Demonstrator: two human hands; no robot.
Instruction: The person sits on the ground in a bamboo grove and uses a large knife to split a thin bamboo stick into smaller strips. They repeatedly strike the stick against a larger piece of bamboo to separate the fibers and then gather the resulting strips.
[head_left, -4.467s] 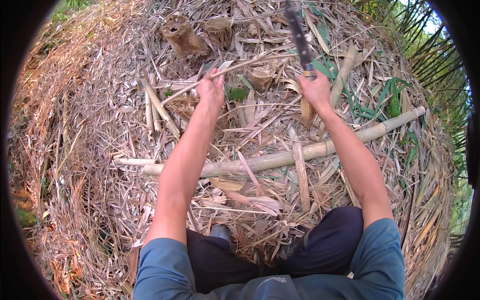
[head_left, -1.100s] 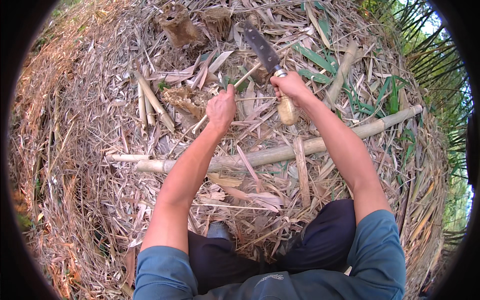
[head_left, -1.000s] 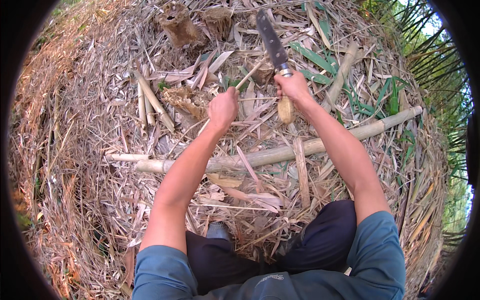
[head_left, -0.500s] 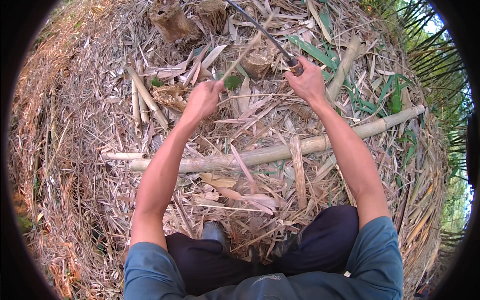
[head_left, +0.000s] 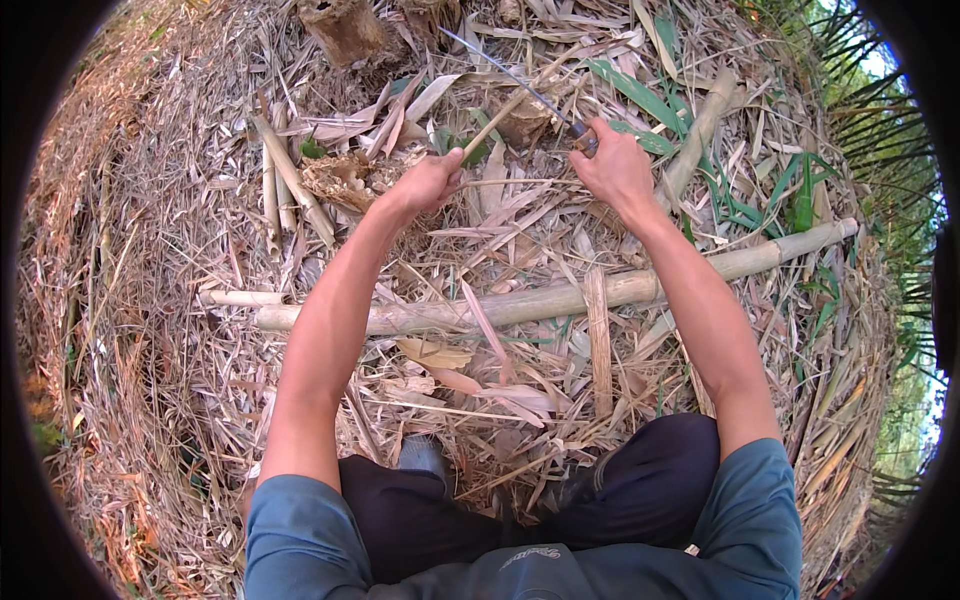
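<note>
My left hand [head_left: 425, 186] is closed around the near end of a thin bamboo stick [head_left: 494, 121], which points away and to the right. In my right hand [head_left: 615, 170] is the dark wooden handle of a long-bladed knife [head_left: 488, 58]. Its narrow blade reaches away to the left and crosses the stick in view; whether the two touch I cannot tell. Just beyond my hands, a cut stump [head_left: 524, 126] stands behind the stick and blade.
A long bamboo pole [head_left: 540, 305] lies crosswise under my forearms, with a split piece [head_left: 598, 345] over it. Short bamboo lengths [head_left: 296, 186] lie at the left. Another pole [head_left: 700, 130] rests at the right. A larger stump [head_left: 348, 38] stands at the far side. Dry leaves cover the ground.
My left hand has shifted slightly right with the stick. The knife blade has swung lower, its tip now nearer and within the picture.
</note>
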